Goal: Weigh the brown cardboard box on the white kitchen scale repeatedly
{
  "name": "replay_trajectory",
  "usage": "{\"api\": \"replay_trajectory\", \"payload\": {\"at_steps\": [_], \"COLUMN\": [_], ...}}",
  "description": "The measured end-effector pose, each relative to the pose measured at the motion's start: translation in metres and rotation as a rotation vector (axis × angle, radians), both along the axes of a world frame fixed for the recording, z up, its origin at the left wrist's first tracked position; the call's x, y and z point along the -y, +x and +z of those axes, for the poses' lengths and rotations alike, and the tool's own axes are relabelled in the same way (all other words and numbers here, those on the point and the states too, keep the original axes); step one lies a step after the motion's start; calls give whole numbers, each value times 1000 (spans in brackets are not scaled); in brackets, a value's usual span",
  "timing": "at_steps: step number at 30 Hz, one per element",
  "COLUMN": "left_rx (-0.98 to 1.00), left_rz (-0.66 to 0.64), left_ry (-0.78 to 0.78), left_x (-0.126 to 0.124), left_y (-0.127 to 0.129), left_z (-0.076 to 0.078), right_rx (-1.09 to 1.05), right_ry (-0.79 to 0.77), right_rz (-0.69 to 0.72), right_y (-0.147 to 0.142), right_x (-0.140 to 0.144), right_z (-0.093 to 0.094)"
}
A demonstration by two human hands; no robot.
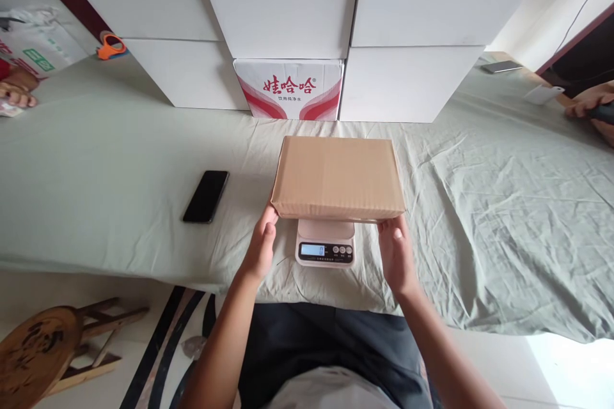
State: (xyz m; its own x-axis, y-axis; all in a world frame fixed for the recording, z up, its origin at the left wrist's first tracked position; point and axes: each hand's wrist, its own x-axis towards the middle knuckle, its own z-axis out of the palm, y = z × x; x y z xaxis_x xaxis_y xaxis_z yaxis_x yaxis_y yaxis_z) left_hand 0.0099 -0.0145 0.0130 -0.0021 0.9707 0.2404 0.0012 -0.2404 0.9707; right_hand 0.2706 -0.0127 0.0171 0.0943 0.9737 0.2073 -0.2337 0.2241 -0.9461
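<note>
Two hands meet a closed cardboard box (pixel 338 177) sitting on a digital kitchen scale (pixel 325 243): the left hand (pixel 260 248) touches its near-left corner, the right hand (pixel 396 254) its near-right edge, both with fingers loosely extended, gripping nothing. Left of the box lies a black smartphone (pixel 206 196).

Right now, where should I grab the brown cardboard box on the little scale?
Probably grip the flat brown cardboard box by its two short ends, coming from the left and right. It is wide and shallow, overhanging the small white digital scale; the left hand and right hand sit at its near corners.
</note>
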Motion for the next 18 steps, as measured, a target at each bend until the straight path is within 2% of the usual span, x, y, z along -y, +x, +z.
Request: {"api": "replay_trajectory", "payload": {"at_steps": [3, 6, 13, 18], "left_rx": [12, 3, 24, 12], "left_rz": [7, 0, 44, 6], "left_ry": [-30, -50, -35, -85], "left_x": [9, 15, 22, 22], "left_y": [2, 4, 7, 6], "left_z": [-7, -8, -7, -5], "right_rx": [21, 20, -14, 6], "right_ry": [-8, -4, -33, -87], "right_rz": [-14, -24, -17, -32], "right_y": [1, 3, 3, 0], "right_x": [8, 12, 17, 19], "right_z": [-12, -16, -13, -11]}}
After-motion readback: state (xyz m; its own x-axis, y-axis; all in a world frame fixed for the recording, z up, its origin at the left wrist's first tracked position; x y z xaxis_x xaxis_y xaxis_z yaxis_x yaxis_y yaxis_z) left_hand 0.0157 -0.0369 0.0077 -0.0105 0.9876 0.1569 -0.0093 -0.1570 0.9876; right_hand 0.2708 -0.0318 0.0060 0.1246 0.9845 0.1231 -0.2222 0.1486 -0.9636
